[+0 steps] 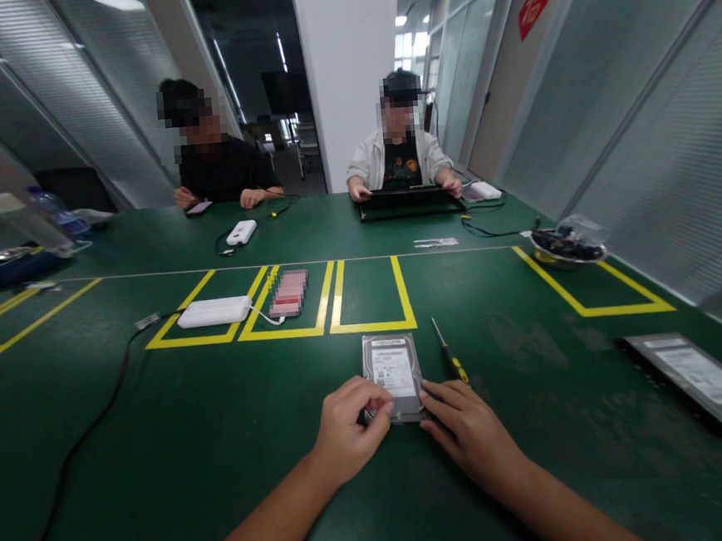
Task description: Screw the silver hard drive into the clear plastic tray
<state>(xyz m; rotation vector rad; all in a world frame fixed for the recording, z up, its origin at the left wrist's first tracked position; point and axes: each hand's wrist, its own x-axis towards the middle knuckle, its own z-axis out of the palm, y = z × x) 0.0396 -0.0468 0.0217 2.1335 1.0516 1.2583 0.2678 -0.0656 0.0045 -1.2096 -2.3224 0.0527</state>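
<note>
A silver hard drive [392,368] with a white label lies flat on the green table. My left hand [353,428] is over its lower left corner, thumb and index finger pinched together above the metal; whatever is between the fingertips is hidden or too small to name. Against the drive's lower right edge rest the fingertips of my right hand [469,420], its fingers stretched out and slightly apart. Just beyond that hand lies a screwdriver [451,357] with a black and yellow handle, its shaft pointing away from me.
At right sits a larger labelled metal device [700,377]. Yellow tape [371,326] marks rectangles on the table. A white power bank [215,312] is cabled to a phone [289,293]. A bowl of dark parts [568,246] stands far right. Two people sit opposite, one holding a dark panel [411,201].
</note>
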